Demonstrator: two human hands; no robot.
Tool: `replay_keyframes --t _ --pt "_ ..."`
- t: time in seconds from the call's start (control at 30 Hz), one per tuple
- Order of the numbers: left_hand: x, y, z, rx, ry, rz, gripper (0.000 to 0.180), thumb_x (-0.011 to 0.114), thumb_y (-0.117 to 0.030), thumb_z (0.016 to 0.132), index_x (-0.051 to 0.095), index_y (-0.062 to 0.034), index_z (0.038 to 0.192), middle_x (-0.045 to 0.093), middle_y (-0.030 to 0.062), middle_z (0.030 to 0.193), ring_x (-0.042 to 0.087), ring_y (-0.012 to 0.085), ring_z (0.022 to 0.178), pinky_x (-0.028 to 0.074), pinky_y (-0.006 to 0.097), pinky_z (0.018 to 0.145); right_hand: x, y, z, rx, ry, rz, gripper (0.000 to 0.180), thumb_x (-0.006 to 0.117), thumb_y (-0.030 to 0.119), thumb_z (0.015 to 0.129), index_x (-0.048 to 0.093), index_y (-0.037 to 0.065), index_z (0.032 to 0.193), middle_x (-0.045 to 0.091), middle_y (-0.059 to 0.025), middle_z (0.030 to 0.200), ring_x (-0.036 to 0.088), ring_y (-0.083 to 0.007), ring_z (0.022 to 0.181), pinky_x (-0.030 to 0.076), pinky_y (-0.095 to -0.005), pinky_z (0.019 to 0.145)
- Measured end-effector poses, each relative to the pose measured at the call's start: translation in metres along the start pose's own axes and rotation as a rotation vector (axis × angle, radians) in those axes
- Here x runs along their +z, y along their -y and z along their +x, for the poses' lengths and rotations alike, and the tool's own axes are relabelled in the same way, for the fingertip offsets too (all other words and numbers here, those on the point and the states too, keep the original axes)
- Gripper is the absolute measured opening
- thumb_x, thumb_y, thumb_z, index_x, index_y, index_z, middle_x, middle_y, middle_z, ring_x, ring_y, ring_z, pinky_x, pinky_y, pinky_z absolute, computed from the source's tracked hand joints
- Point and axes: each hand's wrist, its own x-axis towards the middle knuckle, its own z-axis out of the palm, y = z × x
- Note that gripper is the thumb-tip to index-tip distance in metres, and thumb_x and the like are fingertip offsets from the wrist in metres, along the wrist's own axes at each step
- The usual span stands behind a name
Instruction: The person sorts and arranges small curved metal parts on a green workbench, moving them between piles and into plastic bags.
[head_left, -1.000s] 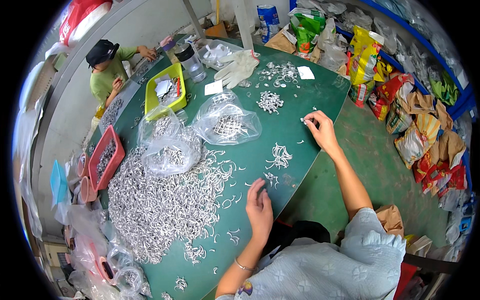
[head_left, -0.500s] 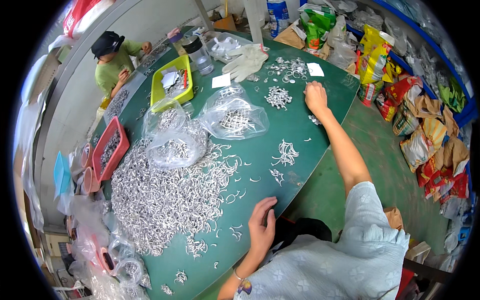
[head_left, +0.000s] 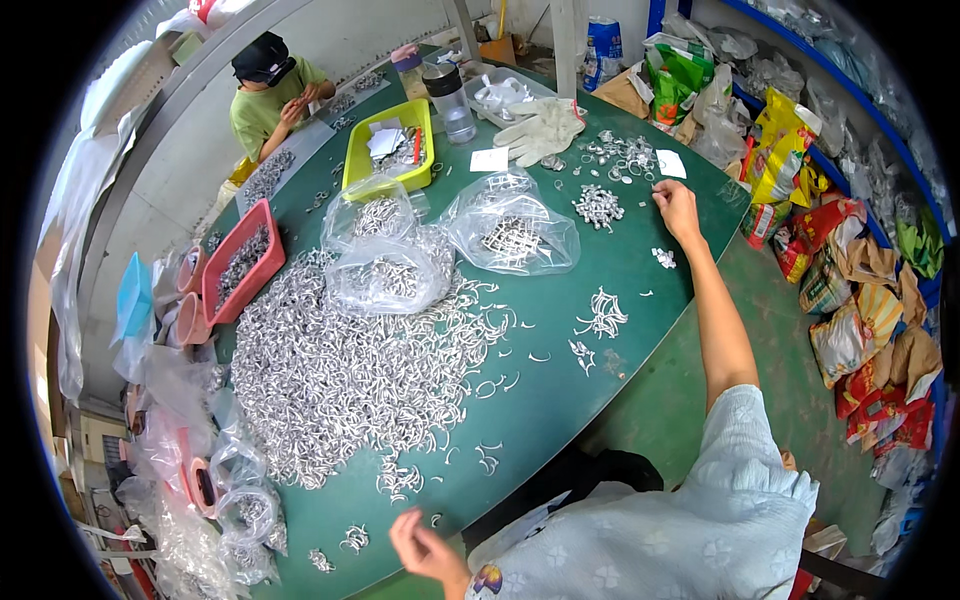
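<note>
My right hand (head_left: 677, 212) reaches across the green table (head_left: 560, 390) toward its far right side. Its fingers are drawn together at the tips, and whatever they may hold is too small to make out. Just nearer than that hand lies a little group of small silvery pieces (head_left: 663, 258); to its left sits a cluster of round metal parts (head_left: 598, 206). My left hand (head_left: 425, 548) hovers at the near table edge, fingers loosely bent and apart, with nothing visible in it. Close by are a few curved metal parts (head_left: 398, 478), beside the large heap (head_left: 340, 390).
Clear plastic bags (head_left: 512, 235) of metal parts lie mid-table. Beyond stand a yellow basket (head_left: 430, 140), a bottle (head_left: 452, 105) and a glove (head_left: 540, 130). A red basket (head_left: 268, 220) is at left. A co-worker (head_left: 270, 95) sits far left. Filled sacks (head_left: 785, 150) line the right.
My left hand has moved left and nearer along the table edge. My right hand has changed from a downward curl to drawn-together fingertips. The view has shifted, and the co-worker's hands have come together.
</note>
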Motion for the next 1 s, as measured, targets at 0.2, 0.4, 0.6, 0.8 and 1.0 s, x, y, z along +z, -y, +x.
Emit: replay_keyframes --t 0.2,0.4,0.6,0.8,1.0 --pt "-0.079 0.084 -0.014 -0.299 -0.478 0.155 0.027 0.044 -0.002 0.095 0.059 0.0044 0.117 0.061 0.0115 0.114 0.058 0.0203 0.101 0.048 0.032 0.083 0.011 0.009 -0.002 -0.126 0.15 -0.189 0.016 0.076 0.012 0.075 0.065 0.002 0.081 0.062 -0.0167 0.088 0.06 -0.0349 0.092 0.048 -0.0437 0.081" --pt "-0.084 0.092 -0.006 -0.371 -0.539 0.161 0.028 0.041 0.001 0.092 0.058 0.0042 0.115 0.059 0.0107 0.111 0.057 0.0199 0.099 0.046 0.031 0.083 0.016 0.007 -0.012 -0.295 0.087 -0.395 0.012 0.063 0.004 0.083 0.053 0.001 0.089 0.057 -0.0184 0.092 0.054 -0.0382 0.093 0.045 -0.0473 0.079" --pt "-0.079 0.115 -0.006 -0.388 -0.527 0.08 0.027 0.042 0.005 0.09 0.058 0.0035 0.11 0.057 0.0092 0.11 0.056 0.0196 0.098 0.045 0.031 0.084 0.022 -0.005 -0.002 -0.303 -0.096 -0.281 0.01 0.058 0.007 0.089 0.062 -0.001 0.092 0.061 -0.0196 0.092 0.058 -0.0391 0.09 0.047 -0.0444 0.08" --pt "-0.074 0.117 -0.006 -0.344 -0.522 0.156 0.024 0.045 0.008 0.088 0.059 0.0028 0.107 0.057 0.01 0.109 0.055 0.02 0.097 0.045 0.032 0.086 0.038 0.083 0.044 0.034 0.076 0.585 0.019 0.064 0.018 0.093 0.067 0.0 0.097 0.054 0.0044 0.074 0.045 -0.0046 0.063 0.034 -0.0215 0.054" --pt "-0.07 0.125 -0.005 -0.361 -0.53 0.281 0.023 0.049 0.006 0.085 0.06 0.0019 0.105 0.059 0.0084 0.103 0.056 0.0183 0.092 0.044 0.029 0.08 0.104 0.256 0.072 0.248 0.443 1.185 0.018 0.063 0.016 0.093 0.064 0.001 0.104 0.06 -0.0003 0.083 0.053 -0.0092 0.07 0.044 -0.0243 0.063"
